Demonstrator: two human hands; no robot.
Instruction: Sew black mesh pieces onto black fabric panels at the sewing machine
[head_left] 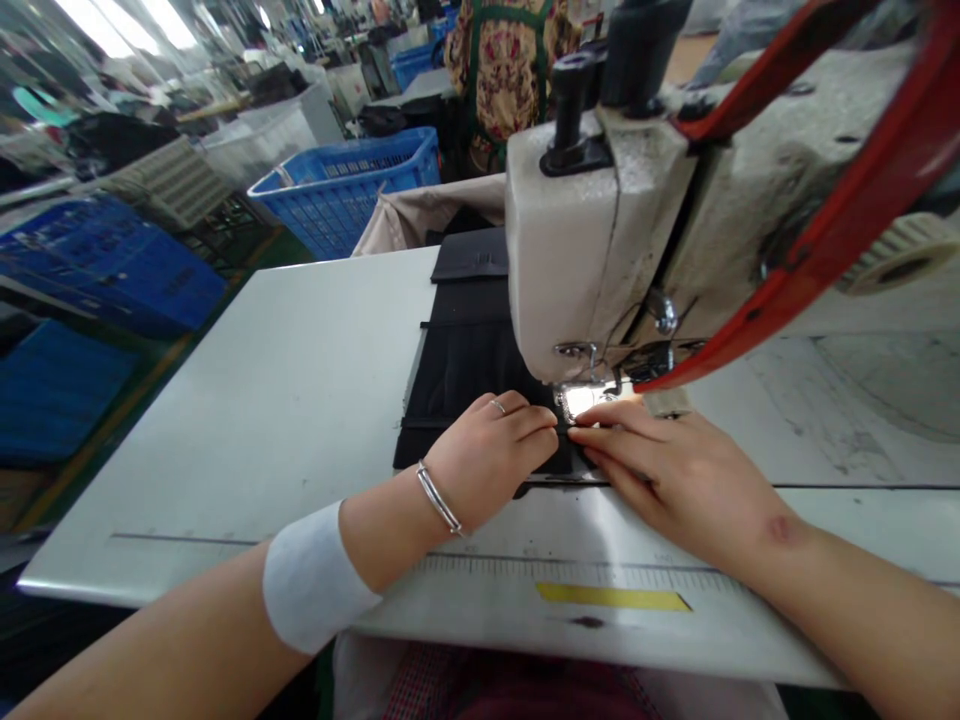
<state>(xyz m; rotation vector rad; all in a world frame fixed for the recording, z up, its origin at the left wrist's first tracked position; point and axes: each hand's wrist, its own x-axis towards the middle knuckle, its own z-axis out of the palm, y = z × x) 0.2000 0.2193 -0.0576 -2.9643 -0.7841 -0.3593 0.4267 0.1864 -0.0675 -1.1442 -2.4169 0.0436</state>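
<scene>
Workshop floor with blue basket far; pale table near. Head view: black fabric lies left of the sewing machine, reaching its needle area. Likely step, guiding it for stitching; next move wants flat, steady feeding. Left hand curls on the fabric, right hand extends leftward, fingers close together (pinching? can't tell, either hand).

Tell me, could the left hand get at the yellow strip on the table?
Probably yes: the yellow strip lies uncovered on the near side of the table, and nothing stands between it and the left hand, though that hand would have to leave the black fabric.
</scene>
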